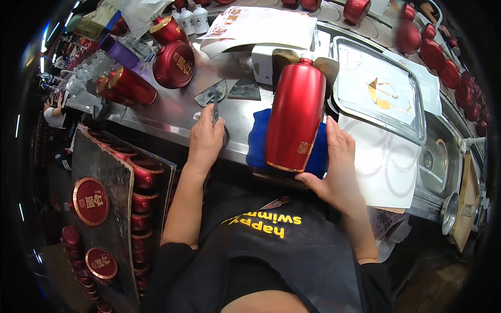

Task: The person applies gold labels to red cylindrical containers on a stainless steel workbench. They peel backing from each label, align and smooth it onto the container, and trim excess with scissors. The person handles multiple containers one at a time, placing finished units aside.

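Note:
A tall red bottle (296,115) with a gold emblem and gold base rim lies on a blue cloth (258,136), its neck pointing away between two dark upright pads (327,73). My right hand (338,164) grips its lower right side, thumb by the base and fingers along the edge. Left of the bottle, my left hand (206,134) is closed around the thin handle of a dark flat scraper (211,94); the handle is partly hidden by the fingers. A second dark flat blade (245,89) lies on the metal bench (162,117) nearby.
A metal tray (342,94) with gold decal pieces sits on the right, above white paper (386,167) and beside a sink (436,161). Red bottles (133,86) and a round red flask (175,63) stand left. A board rack (112,161) of red flasks is at my lower left.

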